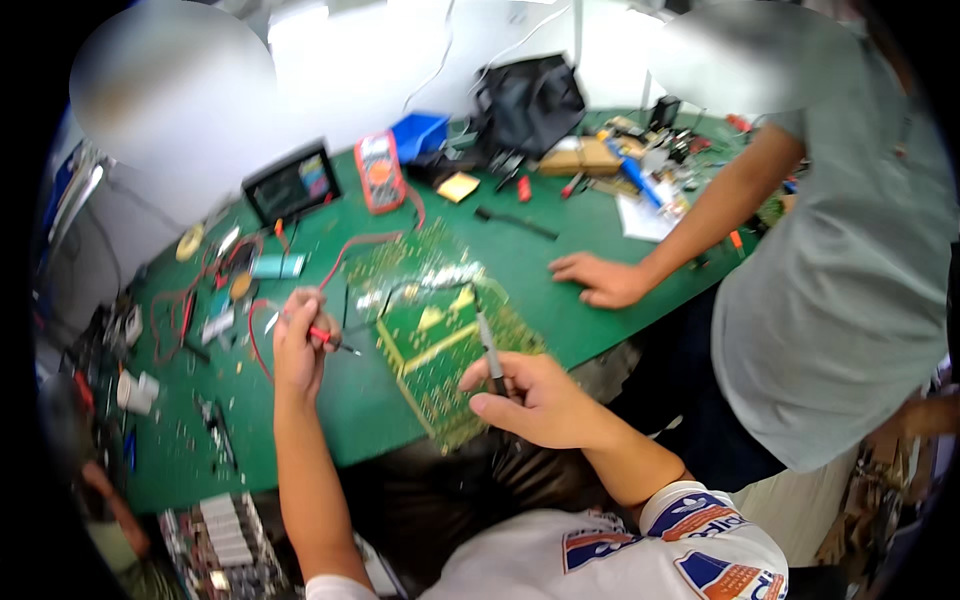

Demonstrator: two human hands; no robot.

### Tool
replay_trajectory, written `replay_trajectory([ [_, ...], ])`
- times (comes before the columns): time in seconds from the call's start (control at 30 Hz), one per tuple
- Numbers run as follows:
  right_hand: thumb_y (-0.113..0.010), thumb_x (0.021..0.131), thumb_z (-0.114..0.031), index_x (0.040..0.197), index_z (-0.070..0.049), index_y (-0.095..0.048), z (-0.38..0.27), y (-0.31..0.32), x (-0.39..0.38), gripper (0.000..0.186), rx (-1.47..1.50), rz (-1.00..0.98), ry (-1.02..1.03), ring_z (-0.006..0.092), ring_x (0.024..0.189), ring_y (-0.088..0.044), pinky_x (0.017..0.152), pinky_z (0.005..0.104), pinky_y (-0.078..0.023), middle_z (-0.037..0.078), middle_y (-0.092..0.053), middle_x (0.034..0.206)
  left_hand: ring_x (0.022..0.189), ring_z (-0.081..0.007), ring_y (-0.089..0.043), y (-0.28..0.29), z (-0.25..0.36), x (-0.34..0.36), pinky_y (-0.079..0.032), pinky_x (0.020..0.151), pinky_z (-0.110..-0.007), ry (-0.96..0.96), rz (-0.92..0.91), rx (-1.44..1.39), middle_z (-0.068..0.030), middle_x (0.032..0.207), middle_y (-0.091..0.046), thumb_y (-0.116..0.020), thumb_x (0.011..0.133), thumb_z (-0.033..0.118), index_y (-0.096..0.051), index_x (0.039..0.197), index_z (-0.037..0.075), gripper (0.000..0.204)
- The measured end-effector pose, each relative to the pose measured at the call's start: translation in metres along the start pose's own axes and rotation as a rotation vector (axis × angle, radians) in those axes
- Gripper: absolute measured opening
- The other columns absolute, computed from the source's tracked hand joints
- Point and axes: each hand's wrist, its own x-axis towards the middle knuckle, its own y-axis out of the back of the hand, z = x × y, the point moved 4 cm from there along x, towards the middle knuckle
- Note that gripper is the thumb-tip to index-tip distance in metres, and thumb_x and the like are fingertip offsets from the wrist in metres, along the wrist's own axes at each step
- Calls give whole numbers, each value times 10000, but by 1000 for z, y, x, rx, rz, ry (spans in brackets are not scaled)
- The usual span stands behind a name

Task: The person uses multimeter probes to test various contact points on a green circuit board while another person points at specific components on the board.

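Observation:
My left hand (300, 340) is closed around a red test probe (322, 335), whose thin dark tip points right, just left of the circuit board. A large green circuit board (440, 350) with yellowish pads and traces lies on the table, its near edge close to the table's edge. Over its right part, my right hand (535, 400) grips a slim grey-and-black pen-like probe (488, 345) between thumb and fingers. From that probe's upper end a dark lead arcs left above the board. A red-and-grey multimeter (379, 172) sits beyond the board, with a red lead running from it.
A co-worker's hand (605, 280) rests on the green table to the right. Farther back stand a small dark-framed screen (292, 183), a blue bin (420, 136) and a black bag (530, 105). Loose parts and tools crowd the far right; pliers (216, 432) lie left.

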Motion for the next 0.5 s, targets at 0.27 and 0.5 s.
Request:
replay_trajectory([
  [0.27,-616,961,-176,956,-18,-622,-12,-48,-26,158,17,-446,139,192,520,-522,520,325,-417,108,-540,631,481,-108,-432,-7,27,-144,-326,468,-251,238,-172,70,-8,553,-462,-624,929,271,-583,999,-15,297],
  [0.5,-537,1009,-334,832,14,-543,24,-74,-46,391,-5,-840,154,417,617,-543,567,468,-423,210,-540,645,608,-124,-577,-11,-10,-230,-450,569,-253,564,-119,81,-94,748,-655,-650,885,174,-605,953,-42,231],
])
